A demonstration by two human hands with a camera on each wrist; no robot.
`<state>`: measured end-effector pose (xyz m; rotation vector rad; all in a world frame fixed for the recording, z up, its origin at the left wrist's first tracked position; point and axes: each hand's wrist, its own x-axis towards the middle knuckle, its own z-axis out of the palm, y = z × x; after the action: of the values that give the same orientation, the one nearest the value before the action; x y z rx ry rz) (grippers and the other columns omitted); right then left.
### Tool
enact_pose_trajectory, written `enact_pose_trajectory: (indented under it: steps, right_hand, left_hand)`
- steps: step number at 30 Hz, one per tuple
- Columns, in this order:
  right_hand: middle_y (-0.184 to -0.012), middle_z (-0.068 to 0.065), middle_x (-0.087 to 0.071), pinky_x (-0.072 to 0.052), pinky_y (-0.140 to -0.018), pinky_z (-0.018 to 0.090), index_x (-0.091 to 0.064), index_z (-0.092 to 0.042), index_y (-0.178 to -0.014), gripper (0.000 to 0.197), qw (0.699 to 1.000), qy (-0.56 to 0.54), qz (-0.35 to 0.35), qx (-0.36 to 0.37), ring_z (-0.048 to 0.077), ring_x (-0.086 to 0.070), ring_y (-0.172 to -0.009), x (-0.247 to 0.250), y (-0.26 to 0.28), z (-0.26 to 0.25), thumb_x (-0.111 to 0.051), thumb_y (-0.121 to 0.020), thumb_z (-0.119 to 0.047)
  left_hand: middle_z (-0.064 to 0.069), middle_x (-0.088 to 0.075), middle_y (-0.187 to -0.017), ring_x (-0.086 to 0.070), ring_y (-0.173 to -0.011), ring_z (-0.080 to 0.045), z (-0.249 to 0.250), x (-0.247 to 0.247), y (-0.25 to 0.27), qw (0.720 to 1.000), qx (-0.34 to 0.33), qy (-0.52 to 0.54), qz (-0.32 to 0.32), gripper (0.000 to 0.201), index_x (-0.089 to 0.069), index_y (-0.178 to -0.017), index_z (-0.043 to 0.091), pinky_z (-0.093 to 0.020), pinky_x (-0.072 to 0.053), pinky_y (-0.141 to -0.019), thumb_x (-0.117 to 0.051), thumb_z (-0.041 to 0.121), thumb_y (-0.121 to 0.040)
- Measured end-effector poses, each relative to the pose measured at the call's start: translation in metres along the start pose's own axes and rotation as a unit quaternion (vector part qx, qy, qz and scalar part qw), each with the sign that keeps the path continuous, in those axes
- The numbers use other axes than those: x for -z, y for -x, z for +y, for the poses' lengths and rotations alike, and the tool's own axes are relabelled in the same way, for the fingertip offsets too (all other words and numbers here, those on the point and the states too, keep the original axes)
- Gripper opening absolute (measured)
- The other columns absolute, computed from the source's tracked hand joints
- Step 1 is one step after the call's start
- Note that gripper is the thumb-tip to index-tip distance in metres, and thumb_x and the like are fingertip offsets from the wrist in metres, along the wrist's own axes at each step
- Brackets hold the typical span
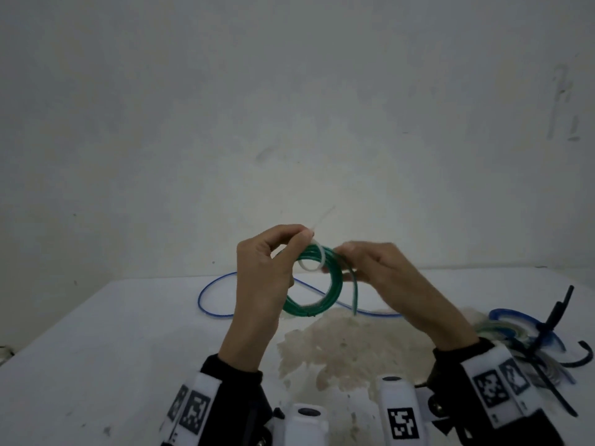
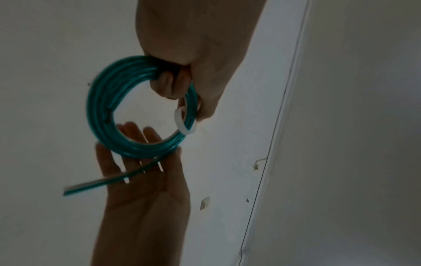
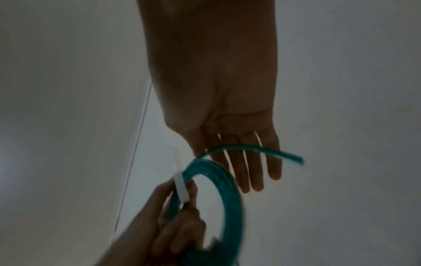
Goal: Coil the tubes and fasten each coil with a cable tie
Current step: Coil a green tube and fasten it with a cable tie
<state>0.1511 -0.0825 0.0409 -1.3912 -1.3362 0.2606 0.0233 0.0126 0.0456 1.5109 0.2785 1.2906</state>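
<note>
Coiled green plastic tube (image 1: 317, 286) held aloft over white desk (image 1: 96, 333) by left hand (image 1: 262, 278), grip pinched on coil top beside looped white plastic cable tie (image 1: 314, 259). Right hand (image 1: 383, 272) on opposite side of coil, fingers spread straight, nothing gripped. Judged step: tie tightening. Tie tail best pulled straight away from left grip, turns kept bunched, loose tube end tucked first.

Coil (image 1: 317, 284) above table (image 1: 96, 333); loose tube (image 1: 209, 304) behind (tied coils (image 1: 515, 329) perhaps right).
</note>
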Motion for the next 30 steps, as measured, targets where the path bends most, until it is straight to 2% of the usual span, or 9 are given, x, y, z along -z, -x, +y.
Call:
enact_pose_trajectory:
  steps: [3,7,9,12,14,19,23,27,30]
  right_hand:
    - [-0.091,0.01,-0.072,-0.054,-0.083,0.025,-0.065,-0.002,-0.098,0.035,0.998,-0.054,-0.024,-0.011,0.019,-0.069,-0.088,-0.013,0.001,0.004,-0.035,-0.099,-0.021]
    - [-0.07,0.007,-0.065,-0.057,-0.079,0.033,-0.057,0.0,-0.092,0.022,0.994,-0.108,-0.023,0.004,0.022,-0.068,-0.073,-0.021,0.0,0.005,-0.038,-0.097,-0.01]
    - [-0.058,-0.002,-0.057,-0.057,-0.077,0.038,-0.055,-0.005,-0.085,0.022,0.995,-0.093,-0.014,0.019,0.019,-0.064,-0.066,-0.022,-0.001,0.004,-0.037,-0.098,-0.009]
    - [-0.05,-0.007,-0.047,-0.05,-0.063,0.028,-0.052,-0.01,-0.08,0.025,0.999,-0.033,0.011,0.04,0.014,-0.056,-0.056,-0.015,-0.002,0.003,-0.036,-0.099,-0.007]
    - [-0.052,-0.007,-0.043,-0.045,-0.059,0.03,-0.052,-0.011,-0.079,0.026,0.999,-0.009,0.011,0.04,0.009,-0.048,-0.05,-0.01,-0.001,0.003,-0.035,-0.099,-0.007]
    - [-0.054,-0.001,-0.034,-0.036,-0.051,0.025,-0.042,-0.007,-0.066,0.034,0.998,-0.062,0.008,-0.003,0.013,-0.032,-0.051,-0.008,-0.001,0.001,-0.033,-0.099,-0.007]
    - [-0.056,0.004,-0.038,-0.036,-0.054,0.028,-0.047,0.009,-0.07,0.033,1.0,0.0,-0.012,0.014,0.014,-0.036,-0.051,-0.004,-0.001,0.004,-0.036,-0.098,-0.006]
    - [-0.055,-0.007,-0.044,-0.034,-0.054,0.017,-0.057,-0.019,-0.079,0.03,0.991,0.113,-0.035,0.062,0.004,-0.04,-0.049,-0.001,0.001,0.004,-0.036,-0.099,-0.011]
    - [-0.054,-0.01,-0.045,-0.034,-0.053,0.018,-0.058,-0.027,-0.099,0.029,0.992,0.094,-0.006,0.082,0.004,-0.039,-0.052,-0.008,0.001,0.006,-0.035,-0.1,-0.011]
  left_hand:
    - [0.011,-0.055,-0.047,-0.034,-0.038,-0.005,-0.006,-0.003,0.0,0.998,0.025,0.017,0.049,0.007,-0.07,-0.08,0.013,-0.016,-0.032,-0.04,-0.065,0.014,-0.084]
    - [0.012,-0.048,-0.041,-0.029,-0.037,-0.006,-0.009,-0.002,-0.002,0.997,0.038,0.031,0.054,0.011,-0.069,-0.086,0.006,-0.017,-0.03,-0.04,-0.062,0.014,-0.087]
    - [0.01,-0.046,-0.041,-0.029,-0.037,-0.008,-0.009,-0.001,-0.001,0.998,0.044,0.03,0.026,0.014,-0.067,-0.085,0.004,-0.019,-0.031,-0.041,-0.059,0.015,-0.089]
    - [-0.001,-0.048,-0.047,-0.04,-0.038,-0.013,-0.009,0.001,0.0,0.995,0.087,0.014,-0.048,0.026,-0.065,-0.079,0.005,-0.022,-0.037,-0.045,-0.055,0.025,-0.091]
    - [-0.006,-0.056,-0.058,-0.05,-0.043,-0.016,-0.009,0.001,0.0,0.99,0.109,0.006,-0.091,0.032,-0.064,-0.077,0.004,-0.025,-0.043,-0.05,-0.052,0.029,-0.092]
    - [-0.003,-0.061,-0.059,-0.056,-0.051,-0.015,-0.008,0.003,0.0,0.98,0.112,-0.046,-0.161,0.038,-0.066,-0.075,0.006,-0.021,-0.048,-0.058,-0.041,0.022,-0.098]
    - [0.0,-0.058,-0.054,-0.054,-0.052,-0.012,-0.007,0.006,0.0,0.971,0.082,-0.111,-0.194,0.037,-0.059,-0.07,0.007,-0.025,-0.045,-0.064,-0.04,0.02,-0.099]
    - [0.002,-0.058,-0.052,-0.054,-0.048,-0.012,-0.008,0.004,0.001,0.971,0.06,-0.108,-0.204,0.011,-0.06,-0.092,0.009,-0.02,-0.045,-0.054,-0.05,0.013,-0.094]
    - [0.0,-0.062,-0.062,-0.053,-0.05,-0.013,-0.01,-0.001,0.001,0.981,0.024,-0.074,-0.176,0.022,-0.063,-0.096,0.017,-0.022,-0.048,-0.053,-0.048,0.001,-0.093]
